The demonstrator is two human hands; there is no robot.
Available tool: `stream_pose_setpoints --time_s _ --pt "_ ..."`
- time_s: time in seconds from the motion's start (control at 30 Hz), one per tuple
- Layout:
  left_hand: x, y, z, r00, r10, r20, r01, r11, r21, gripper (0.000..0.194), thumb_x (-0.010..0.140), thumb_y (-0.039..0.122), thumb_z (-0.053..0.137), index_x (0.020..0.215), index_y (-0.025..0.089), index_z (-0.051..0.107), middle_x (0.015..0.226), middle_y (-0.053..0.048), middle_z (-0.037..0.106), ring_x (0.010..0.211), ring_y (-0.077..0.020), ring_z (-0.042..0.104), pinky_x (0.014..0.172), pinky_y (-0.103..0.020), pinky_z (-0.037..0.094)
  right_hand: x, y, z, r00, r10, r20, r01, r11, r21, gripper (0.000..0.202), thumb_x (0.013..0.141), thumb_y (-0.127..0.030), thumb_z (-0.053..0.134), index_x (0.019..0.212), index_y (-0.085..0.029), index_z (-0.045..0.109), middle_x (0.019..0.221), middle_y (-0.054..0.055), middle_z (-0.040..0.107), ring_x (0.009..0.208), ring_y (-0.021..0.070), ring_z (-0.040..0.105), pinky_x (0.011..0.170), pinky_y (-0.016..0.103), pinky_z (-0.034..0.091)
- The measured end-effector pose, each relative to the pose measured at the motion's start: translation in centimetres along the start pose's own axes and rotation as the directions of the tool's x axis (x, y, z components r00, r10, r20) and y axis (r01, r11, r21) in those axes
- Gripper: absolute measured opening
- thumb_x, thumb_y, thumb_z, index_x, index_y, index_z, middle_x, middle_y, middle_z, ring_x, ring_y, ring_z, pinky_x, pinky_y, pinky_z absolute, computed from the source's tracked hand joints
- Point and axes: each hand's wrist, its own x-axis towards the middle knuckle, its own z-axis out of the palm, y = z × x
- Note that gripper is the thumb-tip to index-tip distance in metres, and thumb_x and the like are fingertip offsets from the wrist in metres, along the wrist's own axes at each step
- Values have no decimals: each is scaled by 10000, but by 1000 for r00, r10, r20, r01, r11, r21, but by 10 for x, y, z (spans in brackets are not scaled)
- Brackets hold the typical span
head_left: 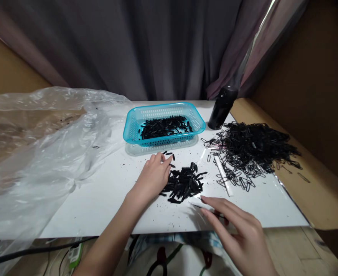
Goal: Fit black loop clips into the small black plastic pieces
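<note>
My left hand (154,174) rests at the left edge of a small heap of short black strips (186,183) on the white tabletop. Its fingers are bent and slightly apart, with a few loose strips by the fingertips; I see none plainly gripped. In my right hand (234,226) is a pair of thin dark tweezers (210,211), held between thumb and fingers. Their tips point left, close to the near side of the heap, with nothing visible between them. Behind the heap, a blue plastic basket (128,132) contains many similar black strips.
At the right lies a large tangled pile of thin black wire-like loops (255,149), with a white strip-like tool (223,174) beside it. A black cylinder (223,107) stands behind. Clear plastic sheeting (56,165) covers the left side. Small crumbs dot the white tabletop (99,207).
</note>
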Motion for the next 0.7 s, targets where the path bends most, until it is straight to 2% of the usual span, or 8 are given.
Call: stream_pose_setpoints --time_s 0.13,0.37,0.47,0.53,0.6,0.7 --pt "2 2 -6 1000 24 6 -24 1000 -11 331 1007 167 428 1277 165 621 1138 -145 602 1063 -313 580 903 -434 481 -3 1 -2 1000 10 7 -10 1000 5 245 962 -136 597 1157 -251 693 1052 31 781 936 167 756 795 257 620" --pt "0 -4 -9 999 46 -23 -49 993 -111 167 989 137 454 934 182 605 1029 -91 620 991 -279 594 836 -389 468 -5 2 -4 999 47 1 -47 999 14 227 966 -156 590 1136 -245 711 1042 48 780 922 180 759 751 261 623" --pt "-8 0 -10 998 19 -57 -33 969 -246 155 1001 170 453 931 198 588 974 -58 644 949 -250 602 824 -367 459 -3 0 -3 997 76 -12 -76 997 29 206 967 -171 594 1115 -237 720 1034 54 781 909 184 760 730 260 625" --pt "-17 7 -9 997 -25 -74 -11 893 -449 146 1011 226 469 949 212 600 945 -29 665 886 -214 612 790 -333 465 -2 -2 -2 994 100 -42 -98 994 40 197 964 -178 602 1104 -239 726 1032 51 783 909 185 762 739 263 628" --pt "-29 17 -8 995 -59 -81 -5 776 -630 139 1004 283 510 997 222 635 957 -15 685 846 -184 618 775 -304 481 0 -3 0 987 128 -94 -123 991 57 188 957 -190 615 1094 -237 734 1026 53 786 902 192 766 721 261 632" --pt "-45 31 -6 991 -117 -65 18 597 -802 173 950 300 586 1068 221 685 940 -23 702 826 -173 639 758 -280 521 3 -5 4 975 165 -150 -154 985 83 171 947 -212 635 1078 -230 744 1013 63 789 883 206 771 636 250 624"
